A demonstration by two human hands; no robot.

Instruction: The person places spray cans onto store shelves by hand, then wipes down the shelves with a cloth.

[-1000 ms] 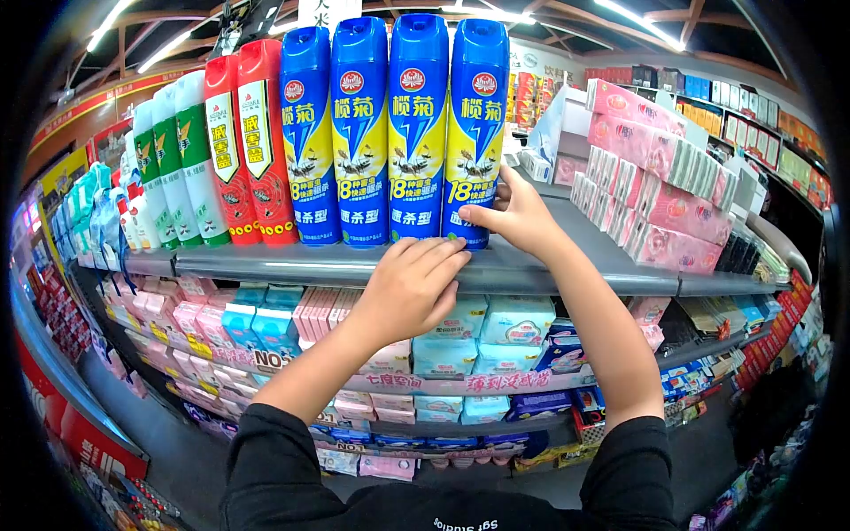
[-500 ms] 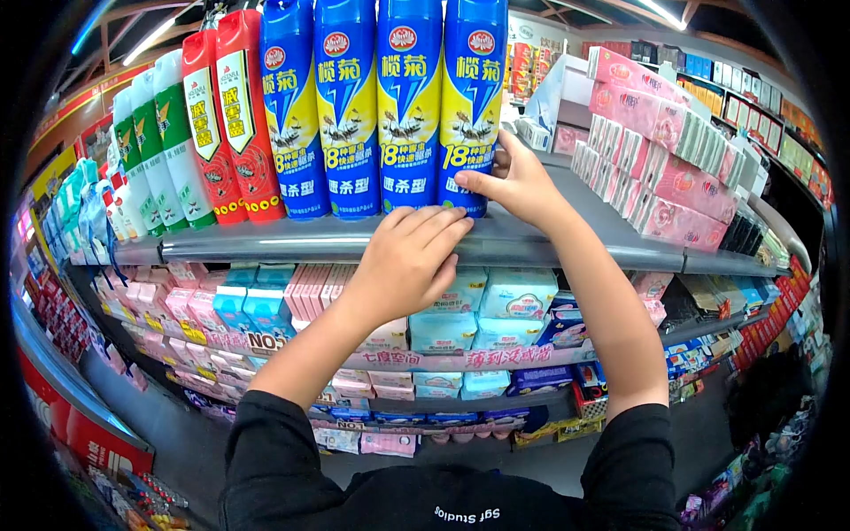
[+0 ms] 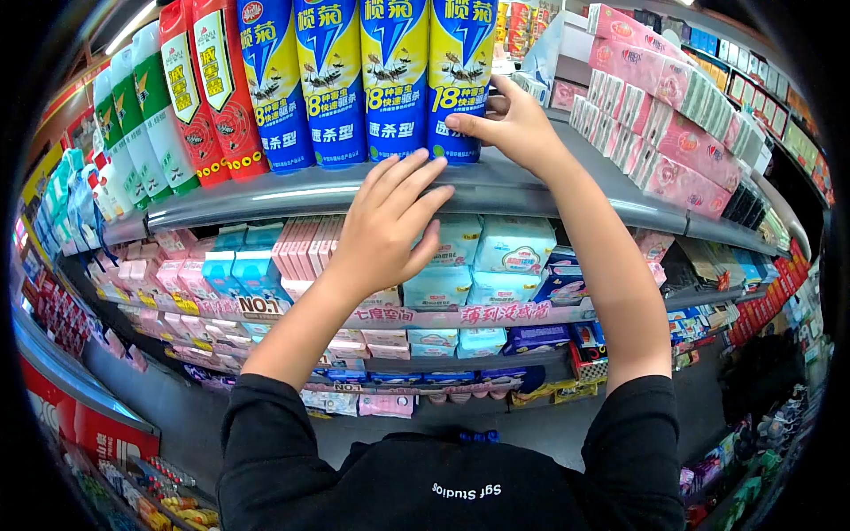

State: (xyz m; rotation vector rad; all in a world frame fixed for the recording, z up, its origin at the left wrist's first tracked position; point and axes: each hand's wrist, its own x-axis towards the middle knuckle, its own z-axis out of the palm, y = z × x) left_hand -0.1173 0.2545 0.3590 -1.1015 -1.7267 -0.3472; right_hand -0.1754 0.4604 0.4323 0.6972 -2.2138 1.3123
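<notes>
Blue-and-yellow insecticide spray cans stand upright in a row on the top shelf (image 3: 531, 188). At the right end of that row, my right hand (image 3: 521, 128) is closed around the lower part of a spray can (image 3: 460, 71), its thumb across the front. My left hand (image 3: 390, 217) lies over the shelf's front edge with fingers spread, their tips near the bases of the middle cans, including another spray can (image 3: 396, 80). Nothing is held in it. Whether the left fingertips touch a can, I cannot tell.
Red spray cans (image 3: 232, 97) and green-and-white cans (image 3: 152, 115) stand left of the blue row. Pink tissue packs (image 3: 682, 142) are stacked on the right of the shelf. Lower shelves hold soft packs (image 3: 509, 243) in pink, blue and turquoise.
The view has tilted, so the cans sit higher in the picture. My left hand's fingers have spread apart. My right hand keeps its hold on the rightmost blue can.
</notes>
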